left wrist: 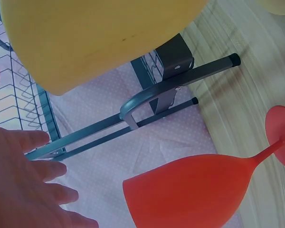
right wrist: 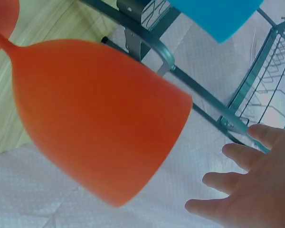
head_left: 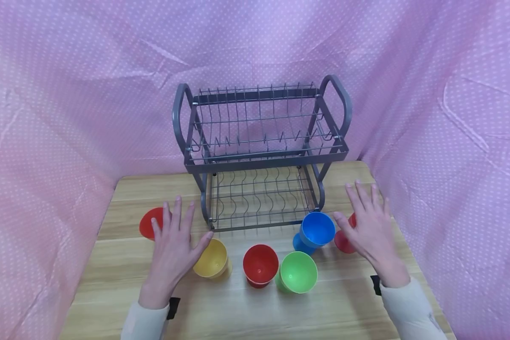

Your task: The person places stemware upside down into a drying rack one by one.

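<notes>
My left hand (head_left: 173, 250), fingers spread and straight, hovers between a red goblet (head_left: 148, 223) and a yellow goblet (head_left: 212, 259), overlapping both in the head view. In the left wrist view that red goblet (left wrist: 190, 190) stands upright on its thin stem beside the fingers. On the right, my right hand (head_left: 369, 231) is likewise spread out, partly hiding another red goblet (head_left: 343, 242). Its whole bowl shows in the right wrist view, where the orange-red goblet (right wrist: 95, 114) stands next to the fingers. A blue goblet (head_left: 317, 230) is just left of the right thumb. Neither hand holds anything.
A dark two-tier dish rack (head_left: 265, 163) stands at the back of the wooden table (head_left: 123, 283). Between the hands, a red goblet (head_left: 260, 265) and a green goblet (head_left: 298, 273) stand in front of it. Pink dotted cloth (head_left: 255, 42) hangs around the table.
</notes>
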`<action>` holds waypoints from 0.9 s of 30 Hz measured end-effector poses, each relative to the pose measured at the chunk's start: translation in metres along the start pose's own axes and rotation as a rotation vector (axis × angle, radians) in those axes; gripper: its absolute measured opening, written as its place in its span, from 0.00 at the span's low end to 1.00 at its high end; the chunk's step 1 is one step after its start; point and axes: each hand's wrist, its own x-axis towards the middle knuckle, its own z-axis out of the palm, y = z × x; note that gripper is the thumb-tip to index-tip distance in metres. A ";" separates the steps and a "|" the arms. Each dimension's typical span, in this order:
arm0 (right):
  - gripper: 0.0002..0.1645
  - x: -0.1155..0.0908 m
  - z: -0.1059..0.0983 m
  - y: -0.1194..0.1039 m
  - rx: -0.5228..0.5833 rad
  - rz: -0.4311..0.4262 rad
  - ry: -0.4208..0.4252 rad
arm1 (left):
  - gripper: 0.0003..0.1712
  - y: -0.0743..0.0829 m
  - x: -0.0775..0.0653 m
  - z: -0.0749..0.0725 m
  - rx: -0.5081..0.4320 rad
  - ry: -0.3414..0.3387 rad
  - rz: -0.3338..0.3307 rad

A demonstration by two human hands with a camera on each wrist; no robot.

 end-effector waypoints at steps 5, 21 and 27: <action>0.47 -0.005 -0.007 0.006 0.030 0.026 0.016 | 0.52 -0.001 -0.001 -0.002 -0.020 0.031 -0.001; 0.45 -0.025 -0.014 0.035 0.112 0.113 0.039 | 0.50 0.000 -0.001 -0.003 -0.058 0.055 0.015; 0.44 -0.033 -0.010 0.049 0.173 0.124 0.061 | 0.49 0.000 -0.001 -0.001 -0.062 0.068 0.020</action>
